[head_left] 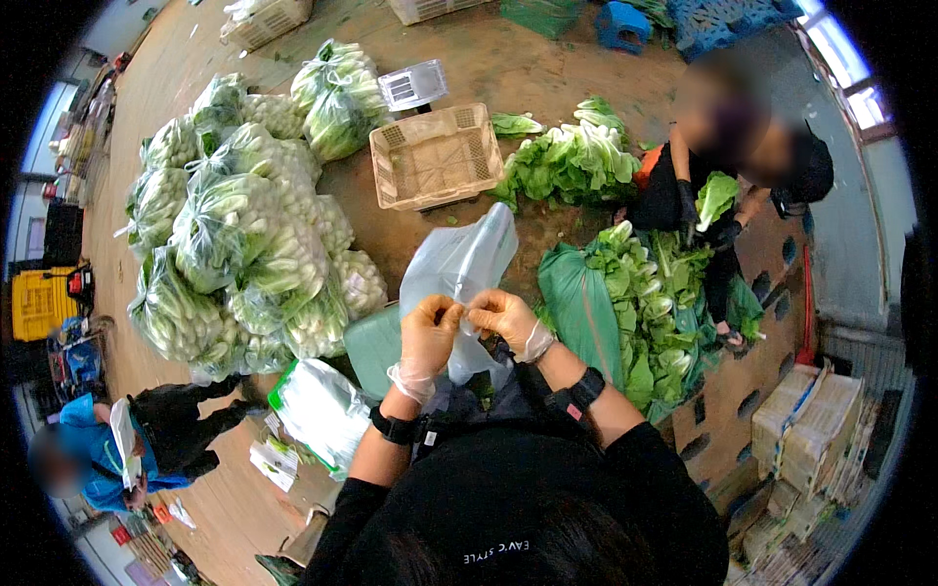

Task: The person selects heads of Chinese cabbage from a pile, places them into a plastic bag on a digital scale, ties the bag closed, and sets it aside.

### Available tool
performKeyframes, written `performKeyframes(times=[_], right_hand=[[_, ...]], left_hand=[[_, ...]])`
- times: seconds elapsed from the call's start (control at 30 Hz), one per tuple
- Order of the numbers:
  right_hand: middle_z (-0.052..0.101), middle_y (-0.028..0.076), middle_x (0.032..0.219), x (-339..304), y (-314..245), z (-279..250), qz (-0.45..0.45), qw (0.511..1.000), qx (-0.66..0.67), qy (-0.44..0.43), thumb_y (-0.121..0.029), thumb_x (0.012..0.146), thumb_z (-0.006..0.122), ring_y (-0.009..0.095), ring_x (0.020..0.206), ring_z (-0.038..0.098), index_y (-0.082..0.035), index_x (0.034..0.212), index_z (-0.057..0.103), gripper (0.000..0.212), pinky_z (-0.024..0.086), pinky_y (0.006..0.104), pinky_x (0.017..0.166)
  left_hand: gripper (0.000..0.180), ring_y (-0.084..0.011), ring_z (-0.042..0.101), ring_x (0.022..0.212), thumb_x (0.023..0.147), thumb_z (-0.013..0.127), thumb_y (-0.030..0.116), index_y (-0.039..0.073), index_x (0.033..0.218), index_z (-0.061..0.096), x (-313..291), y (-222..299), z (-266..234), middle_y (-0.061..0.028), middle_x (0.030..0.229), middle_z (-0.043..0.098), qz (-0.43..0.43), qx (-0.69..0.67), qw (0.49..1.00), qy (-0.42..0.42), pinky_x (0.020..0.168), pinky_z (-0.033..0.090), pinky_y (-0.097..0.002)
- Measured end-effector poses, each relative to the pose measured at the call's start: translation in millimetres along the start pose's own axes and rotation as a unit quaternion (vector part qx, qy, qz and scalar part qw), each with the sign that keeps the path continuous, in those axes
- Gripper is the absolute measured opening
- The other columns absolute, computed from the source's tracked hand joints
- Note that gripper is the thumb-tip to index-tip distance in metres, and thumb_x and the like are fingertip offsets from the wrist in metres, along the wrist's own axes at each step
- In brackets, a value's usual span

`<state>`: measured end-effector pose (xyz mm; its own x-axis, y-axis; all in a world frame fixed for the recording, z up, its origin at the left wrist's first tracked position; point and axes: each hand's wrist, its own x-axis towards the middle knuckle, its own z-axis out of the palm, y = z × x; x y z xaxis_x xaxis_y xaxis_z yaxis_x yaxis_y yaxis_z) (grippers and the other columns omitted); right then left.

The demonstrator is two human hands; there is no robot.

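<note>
The left hand (430,335) and right hand (510,322), side by side, pinch a translucent plastic bag (454,252) between thumbs and fingertips; whether they grip its mouth or a fold is unclear. The bag is just on the wearer's side of a tan crate (435,156). It looks empty, so it should feel light, limp and slippery, its thin film apt to cling or tear; a fingertip pinch at the edge seems the best hold. Left of the crate, bulging bags of leafy vegetables (249,225) are heaped. Right of it lie loose greens (576,161); farther right, a co-worker (657,203) in dark gloves holds a leafy head (718,197).
</note>
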<state>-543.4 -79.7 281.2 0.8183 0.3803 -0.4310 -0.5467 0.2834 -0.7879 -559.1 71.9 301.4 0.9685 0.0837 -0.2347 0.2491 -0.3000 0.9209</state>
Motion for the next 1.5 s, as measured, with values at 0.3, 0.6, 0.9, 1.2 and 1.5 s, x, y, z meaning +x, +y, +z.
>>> performKeyframes(times=[0.3, 0.6, 0.9, 1.2, 1.5], right_hand=[[0.055, -0.001, 0.063, 20, -30, -26, 0.014, 0.996, -0.061, 0.065, -0.021, 0.086, 0.058, 0.006, 0.056, 0.045, -0.002, 0.072, 0.06, 0.024, 0.037, 0.0237, 0.049], [0.055, 0.0, 0.061, 97, -65, -13, -0.036, 0.99, 0.116, 0.07, -0.029, 0.079, 0.068, 0.007, 0.044, 0.045, -0.004, 0.072, 0.059, 0.027, 0.033, 0.0201, 0.038], [0.045, -0.005, 0.054, 228, -85, 18, -0.023, 0.979, 0.197, 0.034, -0.056, 0.074, 0.063, 0.005, 0.041, 0.037, -0.01, 0.069, 0.057, 0.046, 0.024, 0.0199, 0.035], [0.056, 0.005, 0.076, 321, -139, 58, -0.047, 0.988, -0.083, 0.122, -0.02, 0.081, 0.061, 0.016, 0.066, 0.052, -0.004, 0.093, 0.061, 0.02, 0.041, 0.0309, 0.058], [0.062, 0.008, 0.096, 354, -168, -37, -0.077, 0.993, -0.043, 0.081, -0.018, 0.082, 0.057, 0.02, 0.087, 0.058, -0.001, 0.104, 0.057, 0.027, 0.047, 0.0326, 0.079]], left_hand=[[0.012, -0.0095, 0.054, 0.064, 0.085, 0.059, 0.01, -0.001, 0.089, 0.056, 38, 27, 27, -0.0025, 0.072, 0.058, -0.095, -0.187, 0.971, -0.118, 0.058, 0.043, -0.0219], [0.019, -0.0064, 0.05, 0.067, 0.076, 0.068, 0.008, 0.0, 0.087, 0.056, 115, 48, 10, -0.0005, 0.074, 0.056, 0.013, -0.118, 0.979, -0.166, 0.061, 0.044, -0.0222], [0.011, -0.0083, 0.049, 0.069, 0.086, 0.056, 0.012, 0.002, 0.082, 0.054, 257, 34, -82, 0.0002, 0.072, 0.053, 0.028, -0.042, 0.965, -0.257, 0.062, 0.043, -0.0237], [0.005, -0.0151, 0.055, 0.076, 0.086, 0.053, 0.011, 0.007, 0.089, 0.054, 356, 29, -168, -0.0018, 0.084, 0.057, -0.169, -0.543, 0.796, -0.207, 0.069, 0.046, -0.0262], [0.041, -0.0289, 0.063, 0.083, 0.067, 0.067, 0.008, 0.005, 0.107, 0.056, 428, -7, -204, -0.0167, 0.092, 0.063, 0.157, 0.234, 0.959, -0.041, 0.074, 0.05, -0.0351]])
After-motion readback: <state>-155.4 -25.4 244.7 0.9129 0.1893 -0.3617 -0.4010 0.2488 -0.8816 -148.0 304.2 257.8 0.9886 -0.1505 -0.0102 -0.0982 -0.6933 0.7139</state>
